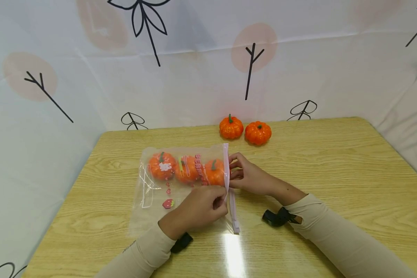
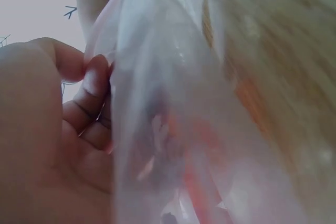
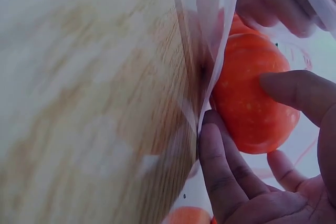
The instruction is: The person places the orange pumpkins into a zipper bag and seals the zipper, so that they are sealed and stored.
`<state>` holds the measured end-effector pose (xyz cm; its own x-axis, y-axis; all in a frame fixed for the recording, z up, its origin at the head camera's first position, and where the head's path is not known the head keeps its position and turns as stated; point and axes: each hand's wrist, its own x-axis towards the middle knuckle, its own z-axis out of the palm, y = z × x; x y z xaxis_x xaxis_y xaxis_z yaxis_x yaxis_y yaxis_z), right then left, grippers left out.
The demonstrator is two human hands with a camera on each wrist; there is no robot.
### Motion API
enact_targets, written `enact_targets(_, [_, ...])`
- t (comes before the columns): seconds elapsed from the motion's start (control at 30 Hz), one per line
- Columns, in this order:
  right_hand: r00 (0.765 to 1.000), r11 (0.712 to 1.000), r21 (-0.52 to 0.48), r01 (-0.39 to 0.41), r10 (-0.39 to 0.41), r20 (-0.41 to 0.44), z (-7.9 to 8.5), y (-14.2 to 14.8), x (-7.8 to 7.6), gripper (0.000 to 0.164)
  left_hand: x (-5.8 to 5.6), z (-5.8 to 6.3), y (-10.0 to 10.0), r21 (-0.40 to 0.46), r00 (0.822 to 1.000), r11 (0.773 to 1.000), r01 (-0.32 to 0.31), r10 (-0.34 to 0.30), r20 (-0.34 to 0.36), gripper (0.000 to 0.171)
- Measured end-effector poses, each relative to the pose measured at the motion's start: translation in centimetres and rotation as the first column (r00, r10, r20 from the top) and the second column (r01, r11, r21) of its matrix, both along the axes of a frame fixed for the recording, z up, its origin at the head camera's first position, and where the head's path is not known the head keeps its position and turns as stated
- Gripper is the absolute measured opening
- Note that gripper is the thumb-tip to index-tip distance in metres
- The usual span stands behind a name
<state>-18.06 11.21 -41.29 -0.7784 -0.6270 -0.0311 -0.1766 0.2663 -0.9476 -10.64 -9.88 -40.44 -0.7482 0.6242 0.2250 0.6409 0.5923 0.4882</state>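
A clear zip bag [image 1: 149,216] with a pale purple zipper edge lies on the table, its mouth facing right. Three orange toy pumpkins are inside in a row: a left one [image 1: 158,170], a middle one [image 1: 185,173] and a right one [image 1: 213,175] by the mouth. My left hand [image 1: 201,206] pinches the lower part of the bag's mouth between thumb and fingers. At the opening is my right hand [image 1: 251,175]. In the right wrist view its thumb touches the nearest pumpkin [image 3: 252,103], with spread fingers beside it and along the bag's edge.
Two more orange pumpkins, one with an upright green stem [image 1: 231,128] and one to its right [image 1: 258,134], stand near the back of the wooden table [image 1: 333,173]. Behind the table hangs a white patterned cloth [image 1: 201,88]. A zipper slider [image 1: 236,227] is at the bag's lower corner.
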Motion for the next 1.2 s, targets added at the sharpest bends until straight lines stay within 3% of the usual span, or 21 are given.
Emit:
enact_targets(0.4, [1.000, 1.000, 0.002, 0.004, -0.004, -0.006, -0.08, -0.25, 0.18, 0.039, -0.06, -0.06, -0.07, -0.001, 0.998, 1.000, 0.026, -0.026, -0.057, 0.020])
enact_targets(1.0, [0.999, 0.999, 0.044, 0.030, -0.028, -0.042, -0.20, -0.42, 0.20, 0.036, -0.03, 0.01, -0.04, -0.019, 0.998, 1.000, 0.015, -0.016, -0.061, 0.019])
enact_targets(1.2, [0.999, 0.998, 0.049, 0.030, -0.028, -0.044, -0.23, -0.44, 0.06, 0.031, 0.04, 0.08, 0.03, -0.039, 0.996, 0.999, -0.015, 0.011, -0.091, 0.019])
